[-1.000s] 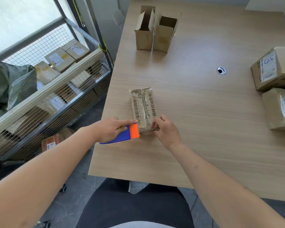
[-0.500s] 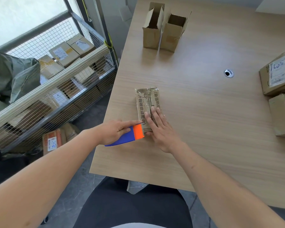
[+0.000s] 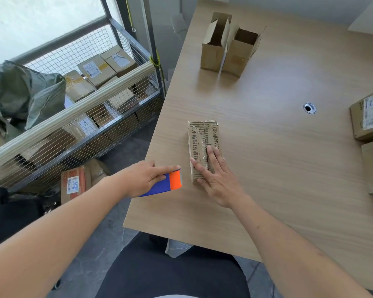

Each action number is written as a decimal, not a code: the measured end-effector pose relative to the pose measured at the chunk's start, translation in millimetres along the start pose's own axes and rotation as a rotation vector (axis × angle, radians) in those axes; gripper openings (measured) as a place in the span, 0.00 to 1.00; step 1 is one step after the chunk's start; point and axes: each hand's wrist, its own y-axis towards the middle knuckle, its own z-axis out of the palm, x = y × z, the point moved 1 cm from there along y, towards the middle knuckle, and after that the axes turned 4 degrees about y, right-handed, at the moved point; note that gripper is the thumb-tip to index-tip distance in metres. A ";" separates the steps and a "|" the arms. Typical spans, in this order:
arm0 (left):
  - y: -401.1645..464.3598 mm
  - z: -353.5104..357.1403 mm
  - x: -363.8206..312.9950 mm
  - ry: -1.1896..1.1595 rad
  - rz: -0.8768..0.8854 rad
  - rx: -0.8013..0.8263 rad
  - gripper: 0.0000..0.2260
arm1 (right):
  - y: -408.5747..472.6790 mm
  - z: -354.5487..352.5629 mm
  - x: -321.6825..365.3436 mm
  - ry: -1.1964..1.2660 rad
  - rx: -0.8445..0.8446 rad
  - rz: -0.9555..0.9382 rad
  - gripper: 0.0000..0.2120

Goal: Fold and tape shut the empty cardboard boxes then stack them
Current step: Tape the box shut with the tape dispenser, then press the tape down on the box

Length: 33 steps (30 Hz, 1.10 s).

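Pressing flat w/ straight fingers, the right hand (image 3: 215, 175) smooths clear tape along the top seam of a small closed box (image 3: 204, 147) lying near the front left edge of the tabletop (image 3: 278, 168). The left hand (image 3: 144, 178) grasps a blue & orange tape dispenser (image 3: 166, 184) just beside the box's near end, apart from it.

Progress, by my read: this box looks folded & taped, approx done bar the last rub-down. Two more boxes (image 3: 229, 46) stand upright at the far side, flaps open, touching each other, so both need folding & taping. No stack of finished ones yet. Sealed parcels (image 3: 368, 117) w/ labels sit at the right edge; can't tell if they belong to the job.

Materials: brown corrugated card, creased & a bit worn, printed w/ dark characters; tape is glossy & wrinkled over the seam. Tabletop is pale wood-grain laminate, smooth, w/ a round metal cable hole (image 3: 309, 108). Dispenser is hard plastic.
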 end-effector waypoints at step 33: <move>28.4 28.1 -46.6 -0.039 -0.349 -0.348 0.27 | -10.2 12.7 30.3 0.088 -0.314 0.235 0.27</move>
